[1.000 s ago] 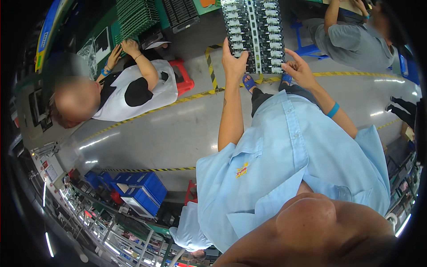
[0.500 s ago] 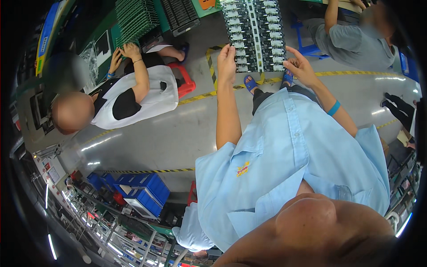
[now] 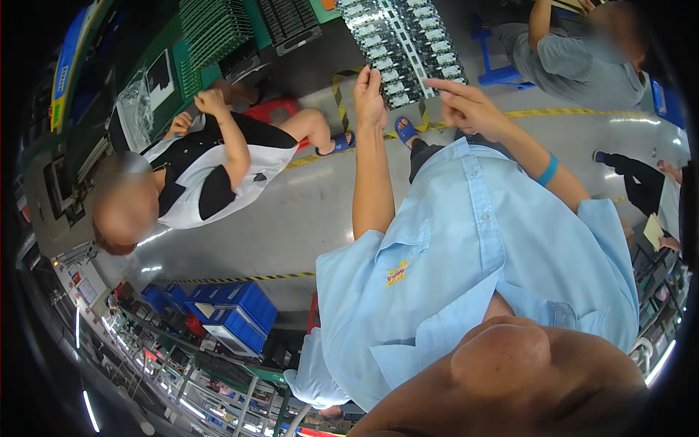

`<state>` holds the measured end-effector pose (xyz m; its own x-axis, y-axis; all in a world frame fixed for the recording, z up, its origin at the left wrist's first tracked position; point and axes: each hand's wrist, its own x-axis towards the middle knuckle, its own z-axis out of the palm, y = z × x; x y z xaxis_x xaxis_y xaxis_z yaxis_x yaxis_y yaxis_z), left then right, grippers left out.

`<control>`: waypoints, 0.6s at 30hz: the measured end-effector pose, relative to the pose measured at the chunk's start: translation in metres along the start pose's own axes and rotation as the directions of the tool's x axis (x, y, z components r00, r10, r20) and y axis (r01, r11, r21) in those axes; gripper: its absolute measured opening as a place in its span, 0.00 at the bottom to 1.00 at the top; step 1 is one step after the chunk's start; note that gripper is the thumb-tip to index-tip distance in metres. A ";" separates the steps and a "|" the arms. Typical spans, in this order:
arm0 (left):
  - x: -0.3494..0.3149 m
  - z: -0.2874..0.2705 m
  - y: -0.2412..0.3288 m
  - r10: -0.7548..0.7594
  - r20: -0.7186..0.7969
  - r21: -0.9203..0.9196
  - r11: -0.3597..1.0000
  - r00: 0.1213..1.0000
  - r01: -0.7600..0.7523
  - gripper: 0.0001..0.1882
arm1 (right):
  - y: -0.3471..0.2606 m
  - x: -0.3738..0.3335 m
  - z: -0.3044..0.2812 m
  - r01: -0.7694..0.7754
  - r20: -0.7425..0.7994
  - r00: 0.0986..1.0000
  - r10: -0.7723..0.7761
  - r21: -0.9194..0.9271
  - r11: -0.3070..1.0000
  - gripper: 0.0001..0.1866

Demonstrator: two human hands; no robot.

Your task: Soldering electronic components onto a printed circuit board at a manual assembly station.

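A panel of circuit boards (image 3: 403,49), dark with rows of pale metal parts and a light strip down its middle, is held out in front of me, tilted. My left hand (image 3: 370,100) is closed on its near left corner, thumb on top. My right hand (image 3: 472,111) is off the right edge, its index finger stretched toward the light strip at the near edge and the other fingers loosely curled. Nothing is held in that hand. Whether the fingertip touches the panel I cannot tell. The panel's far end is cut off by the upper rim.
At the left bench a co-worker (image 3: 211,156) sits on a red stool (image 3: 271,111) beside a stack of green boards (image 3: 215,33) and a black rack (image 3: 287,22). Another person (image 3: 561,62) sits at the right near a blue stool (image 3: 506,75). Blue bins (image 3: 237,313) stand behind.
My right hand has let go of the panel's right edge and moved inward, index finger extended. The panel has swung askew in my left hand. The left co-worker has turned, hands raised off the boards.
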<state>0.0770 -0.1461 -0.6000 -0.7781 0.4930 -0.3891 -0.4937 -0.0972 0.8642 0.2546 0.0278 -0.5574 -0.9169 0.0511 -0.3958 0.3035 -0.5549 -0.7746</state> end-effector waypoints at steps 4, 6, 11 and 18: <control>-0.012 0.009 0.009 -0.007 0.013 -0.024 1.000 1.000 0.008 0.16 | -0.013 0.009 0.040 -0.099 0.054 0.994 0.091 0.188 0.977 0.25; -0.020 0.012 0.014 -0.011 0.014 -0.033 0.999 1.000 0.011 0.16 | -0.017 0.007 0.050 -0.124 -0.015 0.991 0.132 0.246 0.961 0.25; -0.033 0.018 0.020 -0.012 0.021 -0.044 0.999 1.000 0.013 0.16 | -0.019 0.003 0.056 -0.140 -0.014 0.989 0.147 0.232 0.963 0.26; -0.033 0.021 0.021 -0.001 0.024 -0.050 0.999 1.000 0.002 0.15 | -0.015 -0.001 0.055 -0.138 -0.015 0.989 0.146 0.229 0.963 0.25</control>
<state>0.1005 -0.1468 -0.5621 -0.7680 0.5137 -0.3824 -0.5144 -0.1390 0.8462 0.2370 -0.0096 -0.5184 -0.8591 -0.0181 -0.5116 0.3598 -0.7322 -0.5783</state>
